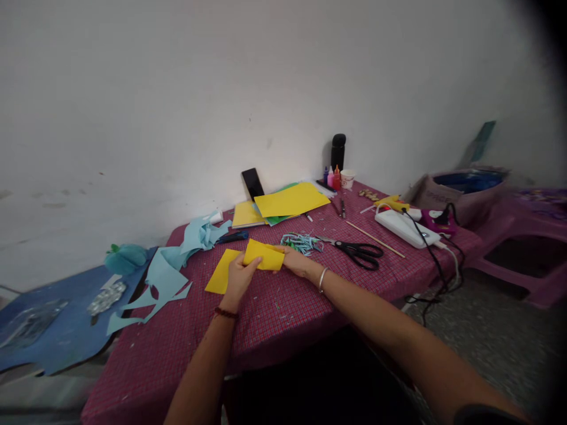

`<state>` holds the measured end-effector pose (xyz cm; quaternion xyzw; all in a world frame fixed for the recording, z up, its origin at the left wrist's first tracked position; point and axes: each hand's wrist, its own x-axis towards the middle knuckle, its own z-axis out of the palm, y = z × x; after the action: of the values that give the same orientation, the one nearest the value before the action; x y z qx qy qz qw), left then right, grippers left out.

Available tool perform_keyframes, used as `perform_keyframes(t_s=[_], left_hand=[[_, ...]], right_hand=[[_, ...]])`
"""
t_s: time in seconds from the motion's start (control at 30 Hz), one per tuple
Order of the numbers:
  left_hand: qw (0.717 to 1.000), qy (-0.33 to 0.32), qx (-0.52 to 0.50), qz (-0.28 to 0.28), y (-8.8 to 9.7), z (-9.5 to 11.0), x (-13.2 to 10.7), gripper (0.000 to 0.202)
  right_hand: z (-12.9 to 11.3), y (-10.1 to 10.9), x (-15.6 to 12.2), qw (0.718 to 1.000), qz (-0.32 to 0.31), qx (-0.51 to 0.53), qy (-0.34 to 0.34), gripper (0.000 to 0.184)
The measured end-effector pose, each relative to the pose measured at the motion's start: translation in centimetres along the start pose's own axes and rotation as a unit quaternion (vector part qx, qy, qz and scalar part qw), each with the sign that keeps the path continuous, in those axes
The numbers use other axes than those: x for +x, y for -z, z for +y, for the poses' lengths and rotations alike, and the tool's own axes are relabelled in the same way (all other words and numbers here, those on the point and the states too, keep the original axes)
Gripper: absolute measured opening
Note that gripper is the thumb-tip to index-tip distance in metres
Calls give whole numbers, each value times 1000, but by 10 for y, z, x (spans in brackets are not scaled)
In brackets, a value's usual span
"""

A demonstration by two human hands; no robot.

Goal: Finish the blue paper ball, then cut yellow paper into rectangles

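A small folded piece of yellow paper (266, 255) is held up between both hands over the table. My left hand (239, 276) pinches its left end, thumb on top. My right hand (297, 261) grips its right end, with the fingers mostly behind the paper. A second yellow piece (220, 277) lies flat beneath and left of my left hand. Just beyond my right hand sits a pile of blue and green paper shreds (303, 242). Black-handled scissors (358, 252) lie to its right.
Light-blue paper scraps (166, 277) cover the table's left side. Yellow sheets (292, 200), a leaning phone (253, 183), small paint bottles (336, 178) and a black flask (338, 152) stand at the back. Right are a wooden stick (376, 239), a white power strip (405, 227) and trailing cables.
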<state>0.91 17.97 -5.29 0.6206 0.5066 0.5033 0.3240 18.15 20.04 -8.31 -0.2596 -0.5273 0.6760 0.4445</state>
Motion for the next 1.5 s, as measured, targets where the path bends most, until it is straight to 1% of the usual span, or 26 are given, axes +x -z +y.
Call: perform_keyframes(t_s=[0.1, 0.23, 0.3, 0.37, 0.4, 0.47, 0.53, 0.6, 0.67, 0.73, 0.83, 0.93, 1.03, 1.1, 1.17, 1.27, 1.3, 1.37, 1.5], left_hand=[[1000, 4, -2, 6, 0, 1, 0, 26], [1000, 7, -12, 6, -2, -3, 0, 28], [1000, 6, -20, 7, -2, -7, 2, 32], [999, 2, -32, 19, 3, -10, 6, 41], [999, -1, -38, 33, 8, -12, 9, 48], [996, -1, -43, 75, 23, -18, 17, 60], [992, 10, -26, 125, 45, -25, 26, 60], [986, 34, 15, 161, 67, -36, 34, 52], [981, 66, 70, 168, 84, -47, 39, 49], [975, 96, 123, 156, 92, -56, 41, 52], [967, 121, 186, 128, 90, -61, 40, 59], [961, 128, 223, 102, 84, -58, 37, 67], [958, 141, 233, 91, 83, -54, 35, 71], [958, 157, 223, 89, 85, -55, 36, 70], [961, 178, 196, 84, 86, -58, 36, 60], [970, 204, 120, 61, 86, -61, 35, 27], [973, 206, 88, 53, 84, -60, 34, 21], [979, 196, 22, 45, 79, -56, 31, 21], [983, 152, -97, 35, 59, -44, 23, 41]], right_hand=[[-1, -1, -1, 1000, 2, 4, -9, 44], [-1, -2, -1, 999, 18, 19, -19, 38], [0, -1, 0, 998, 42, 33, -18, 31], [2, 1, 3, 995, 80, 51, -9, 22], [3, 3, 4, 993, 103, 62, -3, 19], [3, 7, 7, 986, 147, 83, 9, 15], [1, 11, 8, 978, 181, 102, 16, 15], [-1, 14, 8, 972, 201, 118, 17, 15], [-4, 15, 8, 968, 213, 131, 17, 15], [-5, 16, 8, 965, 222, 139, 15, 15], [-6, 16, 7, 963, 228, 142, 6, 15], [-8, 14, 5, 966, 219, 139, -7, 14], [-11, 11, 3, 969, 204, 137, -19, 14], [-12, 10, 2, 970, 198, 137, -26, 15], [-13, 9, 1, 971, 195, 138, -30, 15], [-12, 8, 1, 971, 190, 137, -33, 15], [-12, 8, 1, 972, 190, 137, -34, 15], [-11, 9, 1, 971, 192, 137, -32, 14], [-9, 10, 3, 970, 201, 137, -17, 12]])
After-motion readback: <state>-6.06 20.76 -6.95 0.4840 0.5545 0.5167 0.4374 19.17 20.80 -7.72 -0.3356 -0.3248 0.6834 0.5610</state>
